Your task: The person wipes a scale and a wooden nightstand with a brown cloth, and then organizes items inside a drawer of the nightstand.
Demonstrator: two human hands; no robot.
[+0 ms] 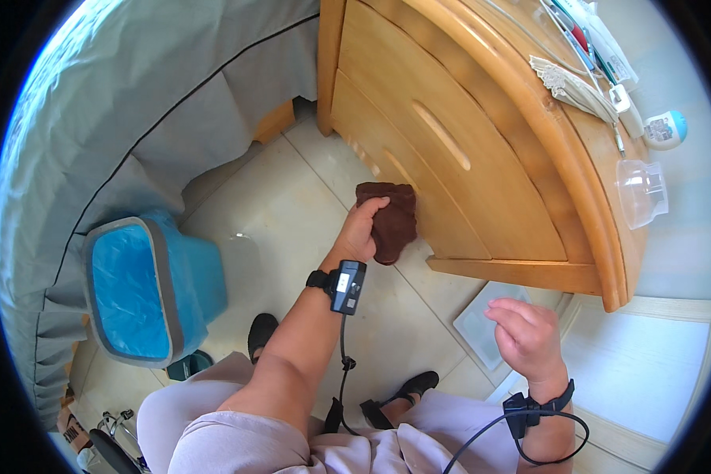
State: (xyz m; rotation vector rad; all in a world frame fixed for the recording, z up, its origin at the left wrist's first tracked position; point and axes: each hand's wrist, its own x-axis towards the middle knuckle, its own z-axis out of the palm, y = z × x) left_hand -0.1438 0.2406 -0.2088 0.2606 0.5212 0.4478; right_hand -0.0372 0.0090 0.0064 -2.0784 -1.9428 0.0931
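My left hand (pixel 359 232) grips a dark brown cloth (pixel 394 222), thumb on top and the other fingers hidden beneath it. The cloth is in front of the lower part of a wooden drawer cabinet (pixel 450 136); whether it touches the wood I cannot tell. Off to the right, my right hand (pixel 527 338) is raised with its fingers curled together, and no object shows in it. Below that hand a pale, flat rectangular thing (pixel 480 332) lies on the floor by the cabinet's foot.
A blue bin (pixel 204 278) with a liner stands left on the tiled floor (pixel 308 195). Grey fabric (pixel 213 118) hangs behind it. On the cabinet top are a clear plastic cup (pixel 637 192), a white-and-blue bottle (pixel 665 130) and cables. A white panelled door (pixel 640 367) is at right.
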